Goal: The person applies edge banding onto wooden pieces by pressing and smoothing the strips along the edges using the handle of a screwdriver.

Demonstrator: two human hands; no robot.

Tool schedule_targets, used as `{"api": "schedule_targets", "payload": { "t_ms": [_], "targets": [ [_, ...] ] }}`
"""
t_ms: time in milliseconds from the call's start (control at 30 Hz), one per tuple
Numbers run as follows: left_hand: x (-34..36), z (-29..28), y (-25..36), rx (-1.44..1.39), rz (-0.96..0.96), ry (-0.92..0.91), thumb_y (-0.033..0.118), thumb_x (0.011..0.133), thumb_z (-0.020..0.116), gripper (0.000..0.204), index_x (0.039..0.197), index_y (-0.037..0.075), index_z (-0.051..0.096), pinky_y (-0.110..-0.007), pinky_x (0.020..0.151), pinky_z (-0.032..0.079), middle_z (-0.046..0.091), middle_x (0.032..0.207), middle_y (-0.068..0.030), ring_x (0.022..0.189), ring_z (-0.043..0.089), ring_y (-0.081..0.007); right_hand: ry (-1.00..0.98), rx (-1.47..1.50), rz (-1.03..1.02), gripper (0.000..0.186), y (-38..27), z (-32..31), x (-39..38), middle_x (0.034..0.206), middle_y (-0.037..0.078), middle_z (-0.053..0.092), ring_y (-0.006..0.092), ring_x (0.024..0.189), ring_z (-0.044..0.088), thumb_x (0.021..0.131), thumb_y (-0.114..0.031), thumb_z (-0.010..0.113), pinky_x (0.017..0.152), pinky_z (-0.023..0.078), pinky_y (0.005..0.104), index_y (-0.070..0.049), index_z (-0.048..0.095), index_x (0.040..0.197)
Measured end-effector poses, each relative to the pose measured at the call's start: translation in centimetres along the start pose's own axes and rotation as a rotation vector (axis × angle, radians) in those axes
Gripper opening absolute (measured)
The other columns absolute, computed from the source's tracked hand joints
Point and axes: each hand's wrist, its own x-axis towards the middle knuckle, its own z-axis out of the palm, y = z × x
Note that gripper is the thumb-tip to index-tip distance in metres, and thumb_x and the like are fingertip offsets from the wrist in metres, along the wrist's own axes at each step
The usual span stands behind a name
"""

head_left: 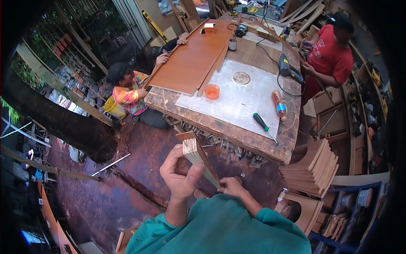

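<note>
My left hand (179, 173) grips the upper end of a narrow laminated wooden piece (192, 153) with a brown face and a pale layered edge. My right hand (231, 186) holds its lower end. Beyond them is a worn workbench (160, 101) with a light grey sheet (224, 112) bearing a green-handled screwdriver (263, 125), an orange cup (212, 92) and a plastic bottle (279, 106). A long orange-brown panel (190, 55) lies at the bench's left, and a power tool (288, 67) rests at its right.
A person in tie-dye (129, 93) crouches left, another (160, 50) behind them. A person in red (332, 59) stands right. Stacked curved wooden pieces (308, 169) and a blue divided rack (347, 211) are at lower right. A white strip (111, 165) lies on the floor.
</note>
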Motion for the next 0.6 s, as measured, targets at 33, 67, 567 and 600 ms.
{"api": "schedule_targets", "payload": {
  "t_ms": [33,67,567,600],
  "targets": [
    [-0.06,-0.01,-0.05,0.014,-0.001,0.001,0.013,0.084,0.076,0.04,0.111,-0.011,0.059,-0.029,0.084,0.046,0.06,0.104,-0.014,0.094,0.058,-0.0174,0.013,-0.007,-0.003,0.031,0.0,0.07,-0.01,0.093,0.018,0.069,0.0339,0.086,0.068,0.071,-0.017,0.08,0.077,0.052,0.0402,-0.004,0.073,0.099],
    [-0.11,-0.01,-0.1,0.016,0.005,-0.001,0.012,0.084,0.076,0.04,0.111,-0.011,0.059,-0.029,0.084,0.046,0.06,0.104,-0.0142,0.094,0.057,-0.0174,0.005,0.007,0.009,0.032,-0.01,0.09,0.01,0.093,0.018,0.069,0.034,0.086,0.068,0.071,-0.016,0.08,0.076,0.052,0.0403,-0.004,0.073,0.099],
    [-0.55,0.34,-0.14,0.036,0.067,-0.059,0.008,0.078,0.081,0.04,0.108,-0.01,0.061,-0.03,0.083,0.049,0.063,0.104,-0.0174,0.093,0.06,-0.0186,0.021,0.08,0.064,0.036,-0.07,0.77,-0.06,0.1,0.019,0.07,0.0372,0.095,0.067,0.073,-0.012,0.078,0.084,0.052,0.0433,-0.003,0.071,0.107],
    [-0.56,0.38,-0.2,0.043,0.062,-0.06,0.008,0.078,0.081,0.04,0.107,-0.01,0.061,-0.03,0.082,0.049,0.063,0.105,-0.0179,0.093,0.06,-0.0188,0.02,0.082,0.077,0.036,-0.13,0.73,-0.05,0.1,0.019,0.07,0.037,0.095,0.067,0.073,-0.012,0.078,0.085,0.052,0.0431,-0.003,0.071,0.107]
  ]
}}
